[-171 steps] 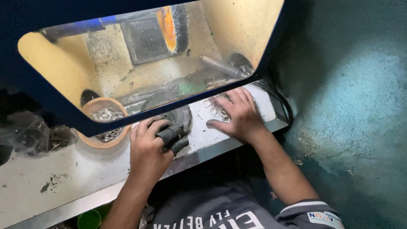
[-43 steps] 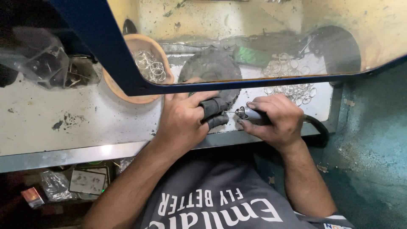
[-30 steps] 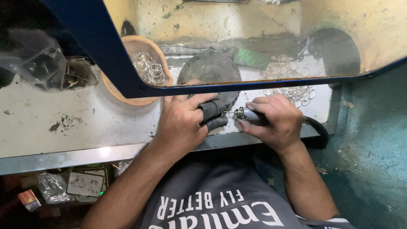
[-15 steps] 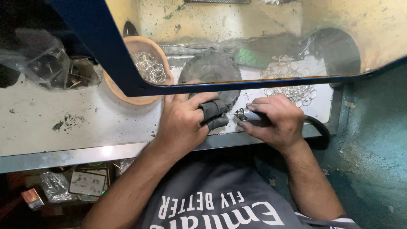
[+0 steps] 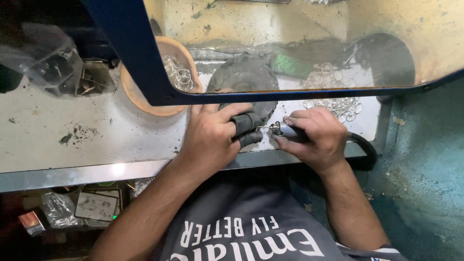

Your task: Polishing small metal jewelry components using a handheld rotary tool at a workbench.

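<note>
My left hand rests on the workbench, its fingertips covered in dark guards, pinching a small piece too hidden to make out. My right hand grips a slim rotary handpiece whose thin bit points left and meets the left fingertips. A black flexible hose runs from the handpiece off to the right. A pile of small silver rings lies just beyond my right hand, partly behind a clear shield.
A blue-framed transparent shield covers the back of the bench. An orange bowl with silver rings stands at the left of my hands. A dark round pad lies behind them. Plastic bags sit at far left; a shelf with packets is below.
Since the oldest frame, my right hand has left the ring pile and taken up the handpiece, and the view has shifted. Over the last second both hands stay almost still.
</note>
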